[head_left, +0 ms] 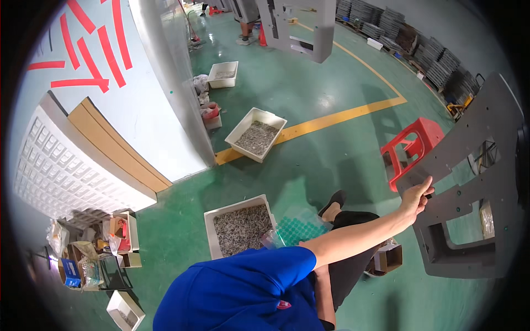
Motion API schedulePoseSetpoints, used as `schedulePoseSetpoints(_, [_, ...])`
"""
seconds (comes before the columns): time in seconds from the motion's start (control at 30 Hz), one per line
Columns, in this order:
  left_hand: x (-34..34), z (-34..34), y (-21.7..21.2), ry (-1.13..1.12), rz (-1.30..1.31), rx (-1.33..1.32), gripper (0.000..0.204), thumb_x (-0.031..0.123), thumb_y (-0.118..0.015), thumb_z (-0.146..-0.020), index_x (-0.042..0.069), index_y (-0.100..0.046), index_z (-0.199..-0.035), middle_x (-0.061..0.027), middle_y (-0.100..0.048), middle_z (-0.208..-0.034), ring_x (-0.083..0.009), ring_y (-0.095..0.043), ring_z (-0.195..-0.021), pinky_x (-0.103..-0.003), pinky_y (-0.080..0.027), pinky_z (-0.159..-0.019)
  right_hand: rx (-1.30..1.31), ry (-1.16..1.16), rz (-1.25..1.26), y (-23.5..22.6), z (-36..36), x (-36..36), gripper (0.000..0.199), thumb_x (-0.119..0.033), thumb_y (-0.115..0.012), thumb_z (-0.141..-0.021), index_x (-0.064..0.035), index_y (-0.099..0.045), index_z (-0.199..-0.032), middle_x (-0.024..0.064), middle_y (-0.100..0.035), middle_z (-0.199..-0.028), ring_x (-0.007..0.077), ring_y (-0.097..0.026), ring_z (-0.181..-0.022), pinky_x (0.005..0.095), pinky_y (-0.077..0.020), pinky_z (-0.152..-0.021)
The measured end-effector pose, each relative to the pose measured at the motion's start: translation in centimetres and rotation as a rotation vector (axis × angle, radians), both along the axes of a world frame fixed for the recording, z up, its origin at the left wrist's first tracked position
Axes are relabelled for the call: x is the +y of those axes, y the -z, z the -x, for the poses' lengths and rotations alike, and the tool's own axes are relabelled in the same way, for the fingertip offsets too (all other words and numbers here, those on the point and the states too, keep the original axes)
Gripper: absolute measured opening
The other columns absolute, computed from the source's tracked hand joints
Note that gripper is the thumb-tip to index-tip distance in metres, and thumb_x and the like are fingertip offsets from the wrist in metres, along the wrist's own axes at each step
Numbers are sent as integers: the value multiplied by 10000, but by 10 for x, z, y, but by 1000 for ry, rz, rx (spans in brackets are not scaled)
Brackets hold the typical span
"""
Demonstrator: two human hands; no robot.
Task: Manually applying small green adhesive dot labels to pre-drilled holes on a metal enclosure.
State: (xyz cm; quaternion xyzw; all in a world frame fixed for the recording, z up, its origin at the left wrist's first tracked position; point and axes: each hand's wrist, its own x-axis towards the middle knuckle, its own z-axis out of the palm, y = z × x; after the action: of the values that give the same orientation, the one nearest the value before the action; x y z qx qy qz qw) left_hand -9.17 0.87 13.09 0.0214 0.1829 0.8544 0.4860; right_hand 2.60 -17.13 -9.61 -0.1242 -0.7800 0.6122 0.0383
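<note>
My left arm stretches out to the right. At its end my left hand [415, 199] is closed on the edge of a large grey panel [469, 204] that has rectangular cutouts and small holes. The panel stands tilted at the right side. Part of my right forearm [324, 295] shows beside my blue shirt, but the right hand is out of view. Near my foot lies a clear sheet with green round dots [302, 227]. Beside it is a white tray [210, 226] filled with small metallic-looking pieces, too small to name.
A red plastic stool [411, 146] stands behind the panel. Another white tray [279, 124] sits by the yellow floor line [342, 115]. Another grey panel [323, 38] juts in at the top. Stacked white moulded sheets [61, 160] lean on the left wall; boxes [70, 270] stand below.
</note>
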Motion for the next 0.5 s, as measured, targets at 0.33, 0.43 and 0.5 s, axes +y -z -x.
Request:
schedulePoseSetpoints(0.33, [-20,36,-7,-24,-49,-34,358,463,-736,-773,138,-612,-859,48,-615,-779,-9,-411,-534,-155,-279,-396,-2,63,-128,-15,1,-6,562,-267,-656,-866,-22,-444,-1326,165,-469,-1357,272,-431,-1263,396,-355,-1033])
schedulePoseSetpoints(0.43, [-25,43,-11,-13,-45,-43,332,443,-726,-791,139,-611,-858,47,-628,-788,-11,-410,-529,-160,-274,-393,-12,52,-139,-11,5,-3,566,-262,-666,-857,-20,-451,-1321,179,-472,-1348,278,-436,-1257,398,-354,-1034])
schedulePoseSetpoints(0.5, [-28,45,-12,6,-36,-48,305,428,-704,-816,140,-607,-849,46,-639,-806,-11,-422,-537,-159,-277,-395,-7,63,-100,-20,4,-6,545,-257,-656,-865,-17,-459,-1313,181,-478,-1342,281,-441,-1253,397,-355,-1034])
